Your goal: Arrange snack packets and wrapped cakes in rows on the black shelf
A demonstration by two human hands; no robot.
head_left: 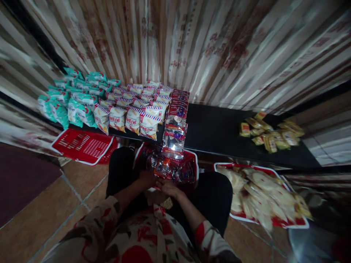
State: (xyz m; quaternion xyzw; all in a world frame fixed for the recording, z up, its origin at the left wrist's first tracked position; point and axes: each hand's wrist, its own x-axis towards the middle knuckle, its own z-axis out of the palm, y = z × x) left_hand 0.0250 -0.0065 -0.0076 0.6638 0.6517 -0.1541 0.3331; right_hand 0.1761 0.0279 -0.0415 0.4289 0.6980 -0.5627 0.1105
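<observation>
Between my knees stands a red basket (pixel 196 164) with a white rim, holding dark, shiny snack packets (pixel 182 171). An orange-and-dark snack packet (pixel 162 167) lies just beyond my fingers. My left hand (pixel 148 179) is over the basket's near side, in shadow, with its fingers hidden. My right hand (pixel 168 187) is close beside it, fingers curled in towards the left hand; whatever they pinch is too dark to make out. Straight ahead, a column of dark red snack packets (pixel 175 122) lies overlapped on the black bench (pixel 211 126), its near end hanging over the basket.
White snack bags (pixel 133 118) and teal bags (pixel 79 109) stand in rows on the bench's left. Small yellow packets (pixel 270 135) lie on its right. A red basket (pixel 82 146) is below left; another, right, holds pale flat packs (pixel 260 193). A curtain (pixel 203 47) hangs behind.
</observation>
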